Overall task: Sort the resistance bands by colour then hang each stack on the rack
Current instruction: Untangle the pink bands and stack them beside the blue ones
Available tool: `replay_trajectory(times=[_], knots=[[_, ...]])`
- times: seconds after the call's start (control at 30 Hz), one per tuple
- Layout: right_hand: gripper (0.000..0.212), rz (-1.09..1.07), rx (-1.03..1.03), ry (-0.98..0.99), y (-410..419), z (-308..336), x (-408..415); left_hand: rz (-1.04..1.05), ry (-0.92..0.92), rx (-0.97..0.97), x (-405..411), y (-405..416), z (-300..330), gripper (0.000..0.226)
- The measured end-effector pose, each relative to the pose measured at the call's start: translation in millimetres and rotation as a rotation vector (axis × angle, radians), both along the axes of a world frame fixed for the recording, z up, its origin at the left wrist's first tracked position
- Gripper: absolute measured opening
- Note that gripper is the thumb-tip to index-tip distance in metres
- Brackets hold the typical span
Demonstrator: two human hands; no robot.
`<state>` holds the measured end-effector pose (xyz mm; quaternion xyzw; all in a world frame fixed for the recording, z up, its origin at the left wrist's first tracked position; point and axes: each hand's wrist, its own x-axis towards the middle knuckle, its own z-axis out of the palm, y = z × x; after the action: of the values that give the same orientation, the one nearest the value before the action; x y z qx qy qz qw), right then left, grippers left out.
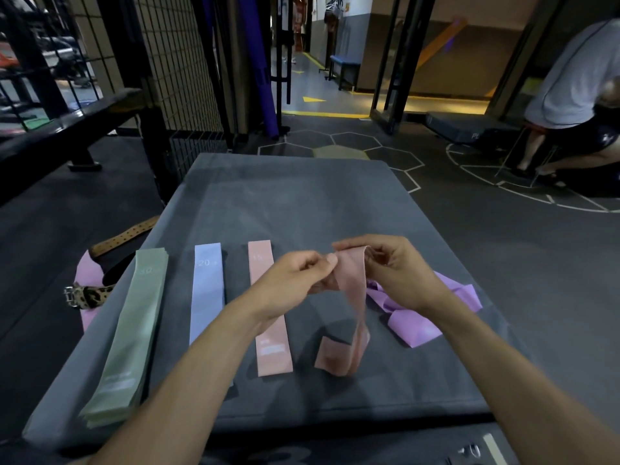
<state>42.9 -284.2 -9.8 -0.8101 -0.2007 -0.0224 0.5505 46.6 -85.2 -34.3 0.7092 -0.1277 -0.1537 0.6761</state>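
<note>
Both hands, left hand [295,275] and right hand [399,273], pinch a pink resistance band [352,297] (its tail touching the grey mat [302,196]) beside the pink stack [268,313].

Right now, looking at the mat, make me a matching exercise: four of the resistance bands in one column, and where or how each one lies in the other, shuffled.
Column one:
1. green stack
2. blue band
3. held pink band
4. purple bands

Column two:
A. loose crumpled heap at the right of the grey mat
B. flat, marked 20
C. leftmost on the mat, marked 30
D. pinched at its top between left hand and right hand, lower end on the mat

Pairs: 1-C, 2-B, 3-D, 4-A
</note>
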Motion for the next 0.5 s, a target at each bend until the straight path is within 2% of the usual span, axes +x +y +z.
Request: replay_trajectory(times=[0.1,0.17,0.3,0.4,0.47,0.5], knots=[[0.031,-0.045,0.015,-0.016,1.7,-1.2,1.6,-0.013,-0.012,-0.056,0.4,0.0,1.5,0.023],[0.029,-0.062,0.074,0.052,5.5,1.6,1.0,-0.006,-0.037,-0.082,1.0,0.3,3.5,0.024],[0.022,-0.077,0.248,0.389,11.7,12.4,-1.8,0.061,-0.094,-0.026,0.3,3.7,11.0,0.025],[0.036,-0.068,0.449,0.595,16.1,18.6,-0.6,0.092,-0.169,0.055,-2.1,6.0,13.4,0.024],[0.042,-0.101,0.469,0.578,18.5,19.4,2.0,0.073,-0.2,0.082,-4.1,7.7,12.5,0.024],[0.038,-0.117,0.427,0.516,19.9,18.5,2.9,0.055,-0.205,0.088,-4.7,8.2,11.2,0.024]])
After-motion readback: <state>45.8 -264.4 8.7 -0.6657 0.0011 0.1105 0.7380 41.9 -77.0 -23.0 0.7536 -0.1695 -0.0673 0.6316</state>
